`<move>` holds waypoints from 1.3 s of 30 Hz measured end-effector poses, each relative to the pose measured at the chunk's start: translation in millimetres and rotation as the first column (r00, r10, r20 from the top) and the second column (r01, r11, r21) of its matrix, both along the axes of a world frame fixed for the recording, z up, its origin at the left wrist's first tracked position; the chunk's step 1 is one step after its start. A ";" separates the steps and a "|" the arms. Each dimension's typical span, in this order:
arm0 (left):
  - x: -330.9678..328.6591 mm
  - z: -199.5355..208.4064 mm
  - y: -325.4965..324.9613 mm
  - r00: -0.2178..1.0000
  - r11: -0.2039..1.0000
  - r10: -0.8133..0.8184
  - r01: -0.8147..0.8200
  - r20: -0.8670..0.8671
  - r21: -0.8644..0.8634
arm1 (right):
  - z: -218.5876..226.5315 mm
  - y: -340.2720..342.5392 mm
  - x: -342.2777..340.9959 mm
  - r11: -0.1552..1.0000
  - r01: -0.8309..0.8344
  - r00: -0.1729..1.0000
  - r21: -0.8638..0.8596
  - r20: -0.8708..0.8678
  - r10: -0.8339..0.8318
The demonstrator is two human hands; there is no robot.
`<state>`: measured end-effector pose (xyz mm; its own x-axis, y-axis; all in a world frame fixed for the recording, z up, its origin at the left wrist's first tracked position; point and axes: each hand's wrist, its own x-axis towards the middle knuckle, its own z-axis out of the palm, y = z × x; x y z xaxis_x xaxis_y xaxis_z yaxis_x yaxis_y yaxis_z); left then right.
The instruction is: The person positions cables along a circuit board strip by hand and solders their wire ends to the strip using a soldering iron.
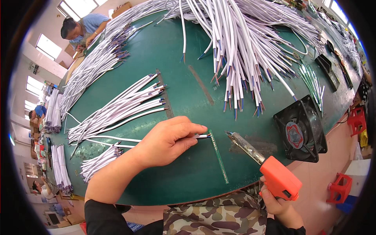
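Observation:
My left hand [166, 140] pinches a white cable [117, 139] near its stripped end and holds the wire tips against the top of a narrow green circuit strip [219, 158] lying on the green table [184, 70]. My right hand [280, 205] grips the orange handle of a soldering iron [270, 172]. Its metal tip points up-left and stops a short way to the right of the strip's top end, not touching it.
A black square fan [300, 131] stands at the right edge. Bundles of white cables [117, 107] lie left, a big pile [243, 43] at the back, more green strips [311, 84] far right. A person [82, 29] works at the far left corner. Red stools [340, 188] stand right.

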<state>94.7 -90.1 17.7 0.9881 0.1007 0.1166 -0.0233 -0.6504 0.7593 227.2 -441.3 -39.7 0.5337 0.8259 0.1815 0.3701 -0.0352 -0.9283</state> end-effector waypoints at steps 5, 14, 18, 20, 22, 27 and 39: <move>-1.2 -13.2 -17.6 0.996 0.992 0.070 -0.074 0.050 0.098 | 7.7 5.9 -7.9 0.989 0.112 0.980 -0.097 -0.151 -0.126; 0.5 -35.7 -22.4 0.950 0.863 -0.088 -0.077 0.298 0.499 | 7.3 16.3 -6.2 0.994 0.064 0.983 -0.090 -0.164 -0.078; 0.8 -36.3 -23.5 0.958 0.851 -0.097 -0.061 0.271 0.521 | 6.8 17.8 -5.2 0.994 0.036 0.986 -0.101 -0.156 -0.052; 0.4 -36.9 -23.2 0.958 0.849 -0.099 -0.060 0.270 0.525 | 5.7 17.6 -4.9 0.993 0.028 0.990 -0.111 -0.137 -0.044; 0.6 -37.0 -22.1 0.964 0.844 -0.116 -0.032 0.241 0.535 | 0.0 16.0 -4.3 0.997 0.020 0.999 -0.072 -0.036 -0.022; 2.0 -35.2 -21.3 0.966 0.845 -0.131 -0.009 0.223 0.535 | -7.8 15.0 -3.5 1.000 0.010 0.995 -0.014 0.104 -0.008; 3.1 -31.3 -21.6 0.973 0.848 -0.139 0.020 0.184 0.530 | -18.2 10.6 3.5 0.990 -0.112 0.957 0.086 0.277 0.084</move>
<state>97.8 -111.7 -13.6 0.9368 -0.1111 0.3319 -0.2103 -0.9367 0.2798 230.7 -430.6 -57.9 0.3702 0.8420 0.3924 0.6058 0.1014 -0.7891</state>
